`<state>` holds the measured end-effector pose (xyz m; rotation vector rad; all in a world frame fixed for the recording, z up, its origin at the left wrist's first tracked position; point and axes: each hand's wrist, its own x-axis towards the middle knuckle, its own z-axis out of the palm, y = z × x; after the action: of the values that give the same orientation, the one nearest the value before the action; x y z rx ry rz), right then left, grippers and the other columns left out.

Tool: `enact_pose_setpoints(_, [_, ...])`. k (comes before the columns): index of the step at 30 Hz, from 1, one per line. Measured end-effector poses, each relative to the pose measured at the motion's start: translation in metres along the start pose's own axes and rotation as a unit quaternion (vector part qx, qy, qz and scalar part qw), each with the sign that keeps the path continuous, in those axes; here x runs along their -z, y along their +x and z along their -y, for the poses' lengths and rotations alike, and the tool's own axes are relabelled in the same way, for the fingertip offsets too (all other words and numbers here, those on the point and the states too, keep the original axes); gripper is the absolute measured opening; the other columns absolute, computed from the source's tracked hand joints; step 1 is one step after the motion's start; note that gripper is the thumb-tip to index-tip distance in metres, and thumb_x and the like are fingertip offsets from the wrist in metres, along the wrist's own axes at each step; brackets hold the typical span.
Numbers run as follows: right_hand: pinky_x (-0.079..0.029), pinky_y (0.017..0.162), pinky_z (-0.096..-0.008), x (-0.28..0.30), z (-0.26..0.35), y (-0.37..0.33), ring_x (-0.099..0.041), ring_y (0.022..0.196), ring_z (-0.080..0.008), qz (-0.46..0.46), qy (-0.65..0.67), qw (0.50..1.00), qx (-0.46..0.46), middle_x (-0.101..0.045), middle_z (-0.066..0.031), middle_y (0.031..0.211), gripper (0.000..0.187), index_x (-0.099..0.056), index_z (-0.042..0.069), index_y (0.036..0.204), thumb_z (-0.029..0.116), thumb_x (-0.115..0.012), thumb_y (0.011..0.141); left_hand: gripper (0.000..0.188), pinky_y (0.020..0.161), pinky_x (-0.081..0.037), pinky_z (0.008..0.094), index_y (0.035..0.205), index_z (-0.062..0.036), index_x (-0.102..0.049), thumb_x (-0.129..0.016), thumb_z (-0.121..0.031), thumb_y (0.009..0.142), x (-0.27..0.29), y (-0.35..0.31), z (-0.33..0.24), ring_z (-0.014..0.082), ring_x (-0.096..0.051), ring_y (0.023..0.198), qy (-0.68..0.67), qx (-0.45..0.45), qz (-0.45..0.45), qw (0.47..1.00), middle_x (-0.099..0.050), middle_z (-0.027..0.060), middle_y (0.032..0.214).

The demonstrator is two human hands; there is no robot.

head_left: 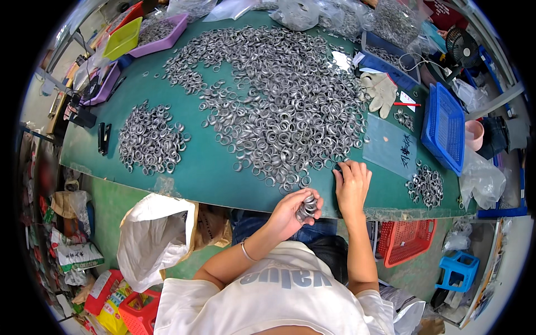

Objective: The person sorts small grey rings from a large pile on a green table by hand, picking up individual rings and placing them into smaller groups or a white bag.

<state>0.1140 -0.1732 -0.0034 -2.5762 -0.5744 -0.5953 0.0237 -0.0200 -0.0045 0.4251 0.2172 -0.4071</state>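
My left hand (291,212), just off the table's front edge, is closed around several grey metal rings (306,207) stacked in the palm. Further right, my right hand (354,183) rests on the green table (223,187), palm down, its fingers bent and drawn together at the near edge of the ring heap. Whatever lies under those fingertips is hidden. A large heap of metal rings (296,106) spreads over the middle and far side of the table. At the left is a smaller pile of rings (152,138), and another small pile (425,187) lies near the right front corner.
A clear plastic bag (389,146) lies flat right of the heap, near work gloves (381,92) and a red pen (407,104). A blue basket (444,129) stands at the right edge. A black stapler (104,138) sits at left. An open white sack (153,237) stands below the front edge.
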Motion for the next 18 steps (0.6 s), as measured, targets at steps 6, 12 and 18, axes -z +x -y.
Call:
enact_pose_setpoints(6, [-0.039, 0.073, -0.0353, 0.009, 0.002, 0.0, -0.055, 0.076, -0.0253, -0.006, 0.186, 0.979, -0.083, -0.062, -0.0091, 0.078, 0.006, -0.065, 0.0, 0.082, 0.005, -0.064, 0.079, 0.022, 0.058, -0.051, 0.0247, 0.1, -0.0026, -0.055, -0.045, -0.022, 0.095, 0.006, 0.0, -0.001, 0.0183, -0.062, 0.077, 0.064, 0.006, 0.006, 0.998, -0.061, 0.011, 0.089])
enact_pose_setpoints(12, [-0.038, 0.071, -0.0339, 0.041, 0.04, -0.01, -0.055, 0.077, -0.0236, 0.064, 0.282, 0.957, -0.002, -0.062, -0.0066, 0.08, 0.007, -0.065, 0.002, 0.079, 0.005, -0.068, 0.074, 0.031, 0.069, -0.057, 0.0293, 0.117, 0.0003, -0.054, -0.047, -0.021, 0.096, -0.006, 0.002, 0.001, 0.0162, -0.064, 0.085, 0.084, -0.062, -0.106, 0.989, -0.063, 0.0104, 0.102])
enact_pose_setpoints(18, [-0.042, 0.073, -0.0319, 0.038, 0.026, -0.002, -0.056, 0.078, -0.0225, 0.12, 0.385, 0.914, -0.04, -0.062, -0.0081, 0.08, 0.01, -0.064, -0.001, 0.08, 0.002, -0.069, 0.072, 0.029, 0.069, -0.055, 0.0259, 0.113, -0.0019, -0.058, -0.052, -0.023, 0.094, -0.004, 0.002, -0.003, 0.0131, -0.063, 0.082, 0.13, -0.032, -0.112, 0.985, -0.064, 0.006, 0.095])
